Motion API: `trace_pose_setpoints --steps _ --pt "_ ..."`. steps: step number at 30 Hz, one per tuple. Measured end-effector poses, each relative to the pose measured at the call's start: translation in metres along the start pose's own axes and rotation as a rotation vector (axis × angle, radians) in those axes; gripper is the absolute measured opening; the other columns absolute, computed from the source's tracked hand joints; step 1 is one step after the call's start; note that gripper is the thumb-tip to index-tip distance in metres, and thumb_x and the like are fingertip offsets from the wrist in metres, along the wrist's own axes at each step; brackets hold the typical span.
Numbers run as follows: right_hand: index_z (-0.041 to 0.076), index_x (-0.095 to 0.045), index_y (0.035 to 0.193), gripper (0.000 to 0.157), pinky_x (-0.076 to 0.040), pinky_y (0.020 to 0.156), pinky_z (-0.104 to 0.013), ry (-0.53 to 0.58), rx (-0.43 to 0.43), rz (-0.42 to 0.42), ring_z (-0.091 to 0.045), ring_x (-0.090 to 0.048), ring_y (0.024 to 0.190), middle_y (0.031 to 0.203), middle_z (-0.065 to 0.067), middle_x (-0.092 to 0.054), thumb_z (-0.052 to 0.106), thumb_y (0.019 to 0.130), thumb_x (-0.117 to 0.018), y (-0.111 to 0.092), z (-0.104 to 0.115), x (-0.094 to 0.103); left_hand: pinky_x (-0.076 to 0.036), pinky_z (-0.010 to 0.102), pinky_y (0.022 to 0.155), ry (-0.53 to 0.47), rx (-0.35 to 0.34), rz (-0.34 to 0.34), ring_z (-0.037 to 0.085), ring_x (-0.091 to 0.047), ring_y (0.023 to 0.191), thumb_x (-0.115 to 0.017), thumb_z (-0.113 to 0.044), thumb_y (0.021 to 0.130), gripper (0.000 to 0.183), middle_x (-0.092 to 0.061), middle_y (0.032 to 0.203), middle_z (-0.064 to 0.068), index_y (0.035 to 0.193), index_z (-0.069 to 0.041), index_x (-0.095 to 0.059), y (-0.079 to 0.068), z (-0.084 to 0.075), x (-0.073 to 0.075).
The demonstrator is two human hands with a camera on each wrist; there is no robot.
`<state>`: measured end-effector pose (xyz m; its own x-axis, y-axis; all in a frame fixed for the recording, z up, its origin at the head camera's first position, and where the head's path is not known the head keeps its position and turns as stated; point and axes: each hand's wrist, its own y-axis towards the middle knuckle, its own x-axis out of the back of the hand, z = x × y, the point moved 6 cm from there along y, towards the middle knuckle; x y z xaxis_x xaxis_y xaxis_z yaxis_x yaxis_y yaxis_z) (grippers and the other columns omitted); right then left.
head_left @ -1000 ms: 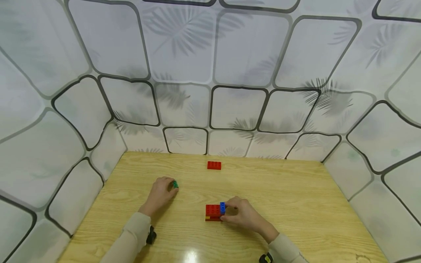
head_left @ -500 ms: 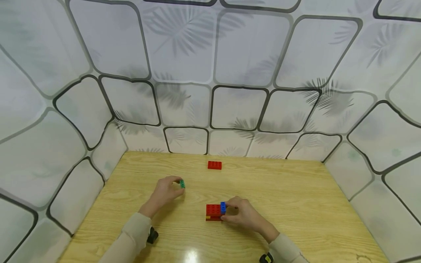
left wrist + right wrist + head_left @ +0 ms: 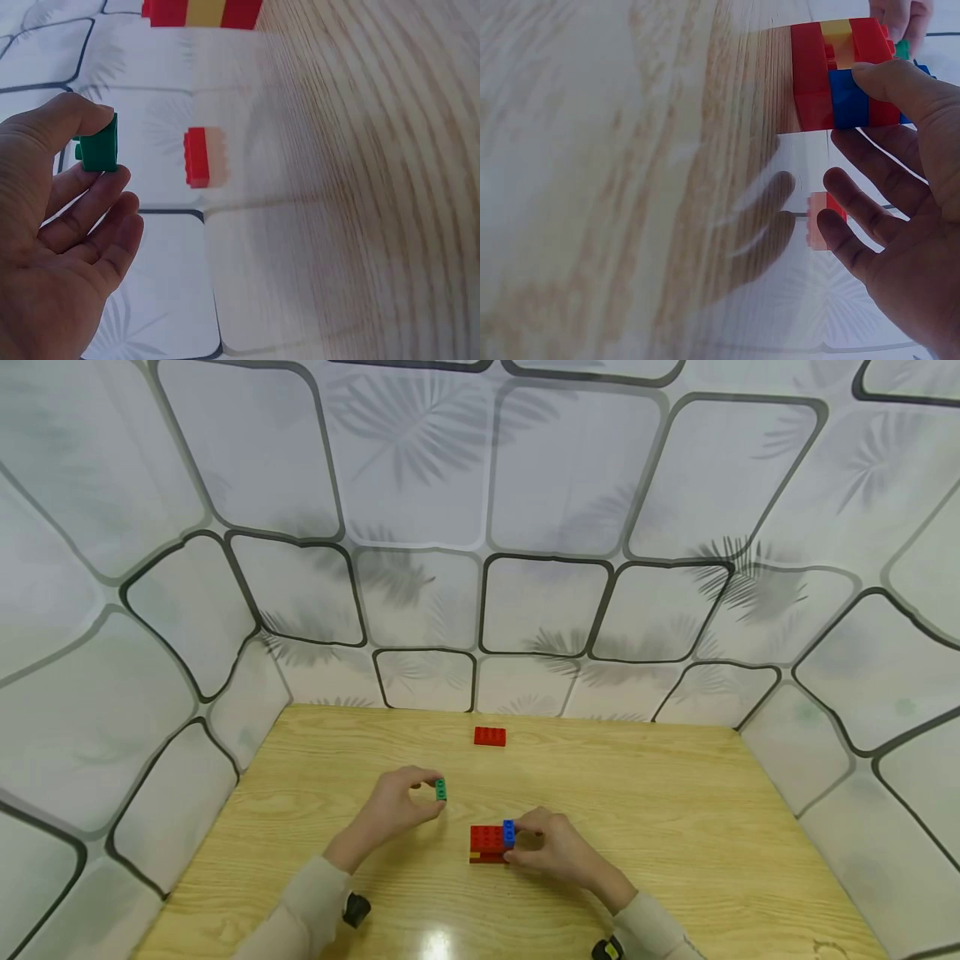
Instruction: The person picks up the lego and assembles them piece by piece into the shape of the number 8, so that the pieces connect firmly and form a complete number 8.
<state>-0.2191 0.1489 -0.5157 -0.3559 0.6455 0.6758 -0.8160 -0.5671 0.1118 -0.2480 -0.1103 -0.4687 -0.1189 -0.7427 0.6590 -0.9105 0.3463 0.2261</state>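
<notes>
- Carrying the green brick (image 3: 441,789) rightward over the last second, my left hand (image 3: 401,799) has it pinched between thumb and fingers, above the bench (image 3: 637,802), near the brick stack (image 3: 487,839) but apart from it.
- So the green brick is closer to the stack, I judge, and not yet joined.
- My right hand (image 3: 555,852) has stayed put, thumb and fingers clamped on the stack's blue end (image 3: 847,101).
- Farther off, a loose red brick (image 3: 490,737) lies untouched.

leaf-print backdrop (image 3: 551,606) behind wooden table (image 3: 637,793)
</notes>
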Motion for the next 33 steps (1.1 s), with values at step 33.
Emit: trace_pose_setpoints --steps 33 --pt "0.026 -0.079 0.119 0.027 -0.056 0.093 -0.033 0.024 -0.022 0.011 -0.020 -0.065 0.106 0.112 0.011 -0.075 0.036 0.095 -0.081 -0.001 0.000 0.001 -0.063 0.044 0.089 0.006 -0.211 0.147 0.025 -0.073 0.105 -0.084 -0.019 0.091 0.035 -0.079 0.114 0.006 0.122 -0.005 -0.076 -0.017 -0.038 -0.040"
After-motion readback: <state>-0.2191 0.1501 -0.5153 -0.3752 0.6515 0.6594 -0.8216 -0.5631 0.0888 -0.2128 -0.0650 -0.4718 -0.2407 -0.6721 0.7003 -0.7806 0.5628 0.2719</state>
